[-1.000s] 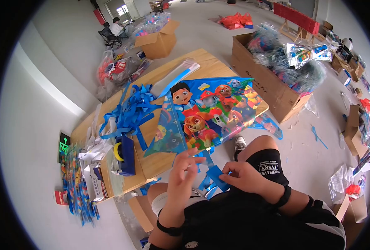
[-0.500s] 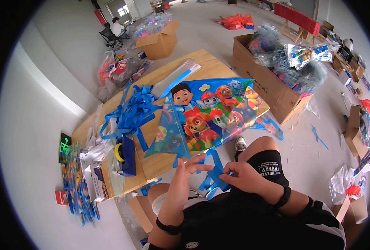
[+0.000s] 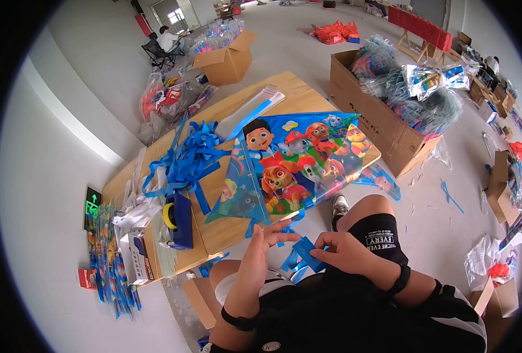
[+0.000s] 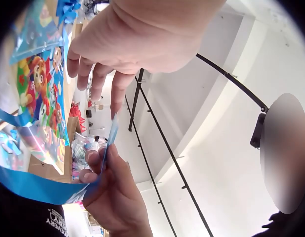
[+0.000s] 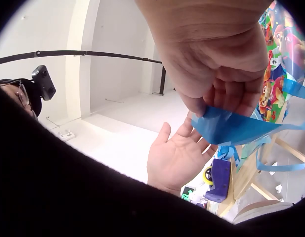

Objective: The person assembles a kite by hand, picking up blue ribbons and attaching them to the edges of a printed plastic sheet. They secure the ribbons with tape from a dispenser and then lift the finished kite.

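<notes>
A blue plastic ribbon (image 3: 304,249) is pinched between the thumb and fingers of my right hand (image 3: 343,252), in front of my lap. Its free end points toward my left hand (image 3: 257,253), whose fingers are extended. In the left wrist view, one of the left fingertips (image 4: 115,106) is right at the top end of the strip (image 4: 112,133). The right wrist view shows the left palm facing up behind the ribbon (image 5: 231,127). Beyond both hands, a shiny printed cartoon-dog sheet (image 3: 299,162) lies over the edge of the wooden table (image 3: 284,88).
On the table are a tangled pile of blue ribbon (image 3: 193,156), a blue tape dispenser (image 3: 183,220) and clear plastic sleeves (image 3: 252,112). A large carton (image 3: 384,126) of bagged goods stands beyond the table's right side. Another carton (image 3: 225,66) is behind, near a seated person (image 3: 167,40).
My left hand's fingers have come down and level toward the ribbon's end. My right hand keeps its pinch, and the strip has tilted up slightly toward the left fingers.
</notes>
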`<state>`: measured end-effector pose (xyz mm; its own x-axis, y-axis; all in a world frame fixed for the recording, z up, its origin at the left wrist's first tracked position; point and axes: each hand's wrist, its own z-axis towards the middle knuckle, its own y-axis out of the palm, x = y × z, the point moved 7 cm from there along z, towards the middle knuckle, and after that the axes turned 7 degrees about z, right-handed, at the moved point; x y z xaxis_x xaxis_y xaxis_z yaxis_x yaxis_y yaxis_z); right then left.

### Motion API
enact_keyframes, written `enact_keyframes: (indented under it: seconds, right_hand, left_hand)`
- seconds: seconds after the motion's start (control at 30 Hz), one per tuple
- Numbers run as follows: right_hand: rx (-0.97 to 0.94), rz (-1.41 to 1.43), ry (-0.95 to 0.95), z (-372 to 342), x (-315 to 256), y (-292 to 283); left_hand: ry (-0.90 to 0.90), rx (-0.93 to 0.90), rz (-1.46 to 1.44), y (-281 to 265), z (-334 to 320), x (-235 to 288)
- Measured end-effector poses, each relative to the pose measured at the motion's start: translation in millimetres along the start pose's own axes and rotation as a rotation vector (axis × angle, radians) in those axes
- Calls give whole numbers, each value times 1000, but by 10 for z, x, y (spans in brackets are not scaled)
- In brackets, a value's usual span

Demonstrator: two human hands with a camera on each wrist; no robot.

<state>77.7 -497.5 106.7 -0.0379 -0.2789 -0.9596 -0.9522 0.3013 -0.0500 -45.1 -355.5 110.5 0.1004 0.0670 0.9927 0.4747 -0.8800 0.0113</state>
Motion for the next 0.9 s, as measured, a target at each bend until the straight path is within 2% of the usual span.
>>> enact_keyframes:
  seconds: [0.2, 0.27, 0.5, 0.57, 0.63, 0.67, 0.73, 0.87, 0.9]
  right_hand:
    - [-25, -43, -21, 30, 93, 10]
    - [-2, 17, -75, 47, 111, 13]
    - [52, -20, -83, 66, 61, -8]
    - [-9, 14, -37, 73, 103, 15]
    - [-12, 23, -34, 94, 167, 12]
    - [-16, 31, -31, 101, 190, 14]
    - [-10, -8, -37, 95, 163, -8]
    - [22, -80, -54, 142, 175, -41]
    - [24, -76, -52, 160, 201, -39]
  left_hand:
    - [10, -46, -8, -12, -6, -47]
    - [0, -63, -21, 12, -23, -19]
    - [-14, -79, -74, 64, -31, -16]
    - [-13, -68, -89, 76, -43, -3]
    - [114, 23, 208, 47, -71, 105]
    - [114, 21, 209, 54, -82, 142]
    - [329, 163, 957, 79, -140, 371]
    - [370, 248, 1040, 88, -82, 308]
    - [368, 289, 935, 23, -39, 241]
